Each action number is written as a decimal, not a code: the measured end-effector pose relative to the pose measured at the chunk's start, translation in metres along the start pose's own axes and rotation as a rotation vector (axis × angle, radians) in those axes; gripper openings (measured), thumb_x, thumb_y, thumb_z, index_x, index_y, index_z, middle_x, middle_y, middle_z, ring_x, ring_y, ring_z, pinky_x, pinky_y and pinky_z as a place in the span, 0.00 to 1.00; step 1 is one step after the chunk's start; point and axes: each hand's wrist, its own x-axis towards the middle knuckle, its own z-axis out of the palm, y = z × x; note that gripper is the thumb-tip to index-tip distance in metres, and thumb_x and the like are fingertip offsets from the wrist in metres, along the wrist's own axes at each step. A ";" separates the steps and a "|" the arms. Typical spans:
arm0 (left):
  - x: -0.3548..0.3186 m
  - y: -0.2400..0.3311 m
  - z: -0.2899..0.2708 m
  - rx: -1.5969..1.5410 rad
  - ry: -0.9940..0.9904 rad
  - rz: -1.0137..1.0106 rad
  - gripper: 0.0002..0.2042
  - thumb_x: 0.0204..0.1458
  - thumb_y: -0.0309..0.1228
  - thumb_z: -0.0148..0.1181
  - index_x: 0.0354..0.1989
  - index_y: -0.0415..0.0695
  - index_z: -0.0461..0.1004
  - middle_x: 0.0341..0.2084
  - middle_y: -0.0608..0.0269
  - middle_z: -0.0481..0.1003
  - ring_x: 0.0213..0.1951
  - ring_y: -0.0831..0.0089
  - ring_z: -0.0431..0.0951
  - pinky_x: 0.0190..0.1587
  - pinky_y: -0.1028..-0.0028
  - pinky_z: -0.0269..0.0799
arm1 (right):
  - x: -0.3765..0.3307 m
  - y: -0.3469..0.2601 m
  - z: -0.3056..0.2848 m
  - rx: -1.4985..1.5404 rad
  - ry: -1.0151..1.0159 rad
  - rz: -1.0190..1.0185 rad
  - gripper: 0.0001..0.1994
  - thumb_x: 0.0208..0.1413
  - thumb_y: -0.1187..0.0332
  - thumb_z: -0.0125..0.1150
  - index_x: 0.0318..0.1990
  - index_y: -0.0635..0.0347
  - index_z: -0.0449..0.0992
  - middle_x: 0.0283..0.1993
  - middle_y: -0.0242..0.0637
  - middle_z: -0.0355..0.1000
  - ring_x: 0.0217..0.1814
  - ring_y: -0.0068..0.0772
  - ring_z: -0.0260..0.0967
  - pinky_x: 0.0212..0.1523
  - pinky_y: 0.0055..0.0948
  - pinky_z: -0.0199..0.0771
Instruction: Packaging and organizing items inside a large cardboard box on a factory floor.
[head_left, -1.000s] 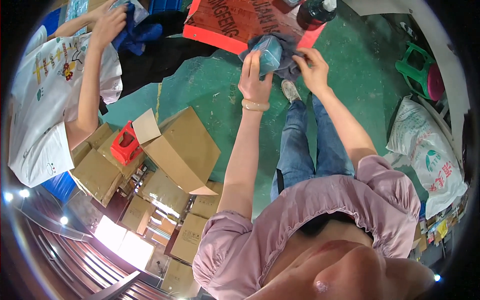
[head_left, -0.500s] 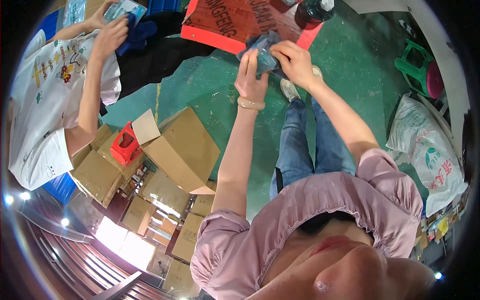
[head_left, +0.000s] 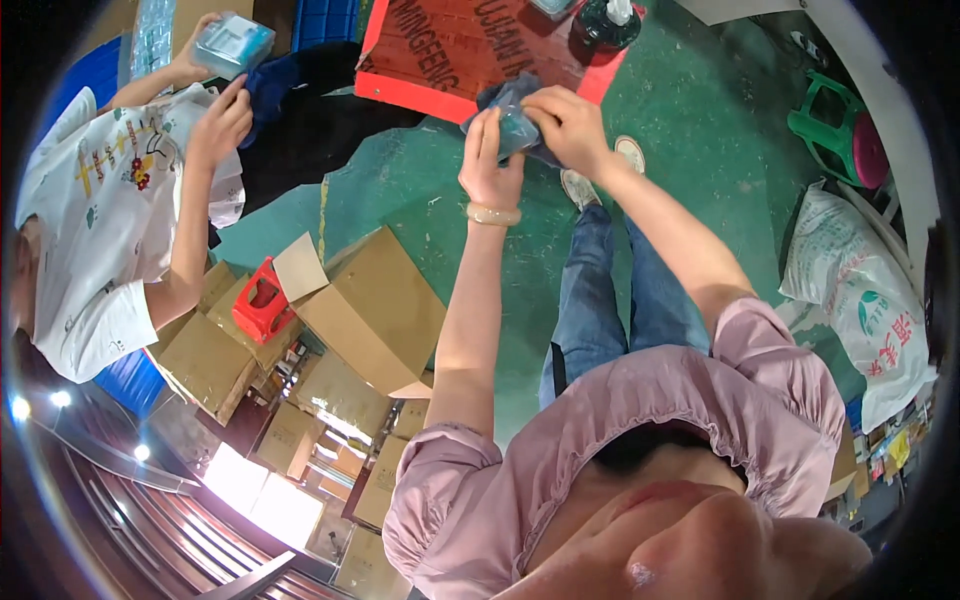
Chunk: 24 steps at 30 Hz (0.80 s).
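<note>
My left hand [head_left: 490, 172] is closed on a small, shiny, clear-and-teal package [head_left: 516, 132], its fingers along the near left side. A dark grey-blue cloth [head_left: 515, 92] is bunched over and behind the package. From the right, my right hand [head_left: 572, 122] pinches the cloth against the package. Both hands are just off the near edge of a red-edged table [head_left: 420, 97], above the floor. The package's far side is hidden under cloth and fingers.
On the table stand a dark bottle with a white top [head_left: 606, 24] and another clear package [head_left: 552, 7]. At left, a co-worker [head_left: 130, 200] holds a pale blue box [head_left: 233, 46] and a navy cloth [head_left: 265, 95]. Cardboard boxes [head_left: 375, 310], a red stool [head_left: 263, 300], green stool [head_left: 825, 115] and white sack [head_left: 860, 300] surround me.
My hands have shifted slightly left with the package and cloth, my right fingers moving over the package. The co-worker's box has turned, its broad face now showing, and the cloth has come away from it.
</note>
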 end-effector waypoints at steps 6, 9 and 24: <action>0.005 0.003 -0.002 -0.104 -0.043 -0.103 0.30 0.33 0.19 0.68 0.51 0.43 0.68 0.48 0.56 0.69 0.48 0.61 0.72 0.46 0.68 0.72 | 0.000 0.028 -0.012 -0.060 0.063 -0.056 0.05 0.47 0.72 0.59 0.32 0.60 0.78 0.33 0.41 0.74 0.35 0.42 0.72 0.37 0.34 0.72; -0.002 -0.001 -0.009 -0.299 0.017 -0.318 0.28 0.36 0.20 0.68 0.51 0.40 0.68 0.47 0.57 0.70 0.49 0.66 0.71 0.47 0.69 0.70 | -0.012 0.035 -0.024 -0.039 0.096 0.001 0.05 0.47 0.73 0.59 0.33 0.61 0.78 0.32 0.40 0.73 0.34 0.39 0.72 0.35 0.32 0.72; 0.123 -0.041 -0.029 0.598 -0.049 -0.086 0.43 0.30 0.44 0.73 0.58 0.42 0.60 0.52 0.48 0.66 0.49 0.50 0.68 0.50 0.58 0.64 | -0.031 0.050 -0.081 0.086 0.164 0.345 0.11 0.48 0.75 0.63 0.41 0.58 0.76 0.34 0.28 0.68 0.30 0.15 0.64 0.31 0.15 0.65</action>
